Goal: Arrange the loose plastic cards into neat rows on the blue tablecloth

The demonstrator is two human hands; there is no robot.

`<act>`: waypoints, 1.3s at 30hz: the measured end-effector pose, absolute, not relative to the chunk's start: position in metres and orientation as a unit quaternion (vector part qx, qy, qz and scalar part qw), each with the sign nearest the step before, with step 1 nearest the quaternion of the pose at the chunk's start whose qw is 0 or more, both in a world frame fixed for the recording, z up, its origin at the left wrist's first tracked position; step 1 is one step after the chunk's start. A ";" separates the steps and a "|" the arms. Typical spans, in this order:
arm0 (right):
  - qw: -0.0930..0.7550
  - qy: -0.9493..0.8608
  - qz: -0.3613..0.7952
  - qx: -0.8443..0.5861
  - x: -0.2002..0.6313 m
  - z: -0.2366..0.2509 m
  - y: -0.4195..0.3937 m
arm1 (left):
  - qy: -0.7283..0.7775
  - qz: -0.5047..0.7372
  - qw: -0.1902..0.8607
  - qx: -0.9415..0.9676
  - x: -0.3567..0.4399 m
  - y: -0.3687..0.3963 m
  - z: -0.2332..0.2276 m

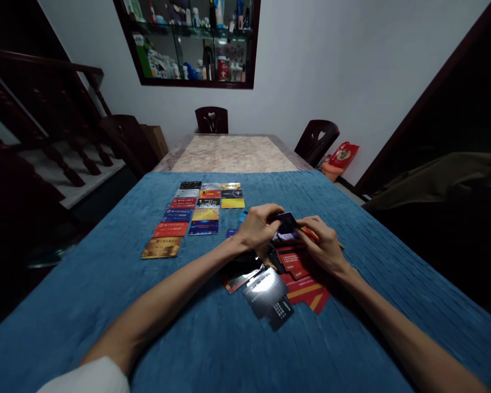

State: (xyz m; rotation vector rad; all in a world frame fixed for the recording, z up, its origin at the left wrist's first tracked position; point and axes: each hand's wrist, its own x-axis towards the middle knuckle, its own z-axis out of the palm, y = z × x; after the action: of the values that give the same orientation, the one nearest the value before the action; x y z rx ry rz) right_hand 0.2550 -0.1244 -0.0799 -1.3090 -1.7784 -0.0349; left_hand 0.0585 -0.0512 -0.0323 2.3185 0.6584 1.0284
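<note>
Over a loose heap of cards, my left hand [258, 228] pinches a dark plastic card [287, 222] by its left side. At the card's right edge, the fingers of my right hand [324, 244] close on it. A red and yellow card [311, 234] shows by the right fingers; whether they hold it too is unclear. Beneath and in front of the hands lie overlapping cards: a shiny silver card [265, 292], a black card [281, 312] and several red cards [297, 262]. My wrists and fingers hide part of the heap.
Left of the heap, cards lie in neat columns, with a gold card [162, 247] nearest and a yellow card [233, 203] in the right column. A blue cloth [106, 284] covers the near table. Chairs [211, 120] stand around it. A red bag [343, 155] sits beyond the right edge.
</note>
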 end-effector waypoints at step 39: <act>0.320 -0.739 -0.299 -0.512 0.244 -0.072 -0.128 | 0.265 0.379 0.212 0.861 0.040 -0.037 -0.033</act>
State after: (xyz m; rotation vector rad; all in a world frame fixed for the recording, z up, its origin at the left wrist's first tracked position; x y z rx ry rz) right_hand 0.2445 -0.1277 -0.0724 -1.3466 -1.9421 -0.7853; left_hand 0.0401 -0.0367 -0.0330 2.3913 0.7366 1.0523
